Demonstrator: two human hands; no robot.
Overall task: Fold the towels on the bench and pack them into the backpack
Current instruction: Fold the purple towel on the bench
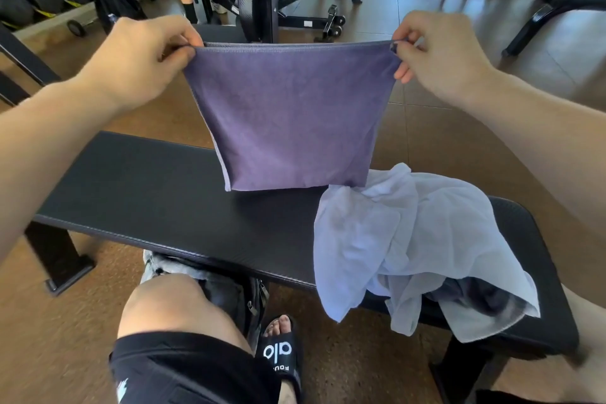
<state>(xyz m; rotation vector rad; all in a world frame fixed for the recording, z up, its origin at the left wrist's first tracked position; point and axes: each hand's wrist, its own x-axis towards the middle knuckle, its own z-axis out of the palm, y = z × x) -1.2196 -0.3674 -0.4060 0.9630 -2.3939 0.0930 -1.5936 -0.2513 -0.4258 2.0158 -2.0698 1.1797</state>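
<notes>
Above the black padded surface (147, 193), the left hand (137, 59) and right hand (436, 56) each pinch a top corner of the doubled purple towel (282, 121), which hangs taut with its bottom edge just over the padding. A crumpled pale towel (410, 246) lies at the right end, draping over the near edge. The grey backpack (213, 285) sits on the floor under the near edge beside a knee; its contents cannot be seen

Below the fingers (183, 48) pinching the hanging folded purple towel (288, 121), the black padded bench (147, 193) lies bare to their left; a crumpled pale-lilac towel (410, 239) covers it to the right.
</notes>
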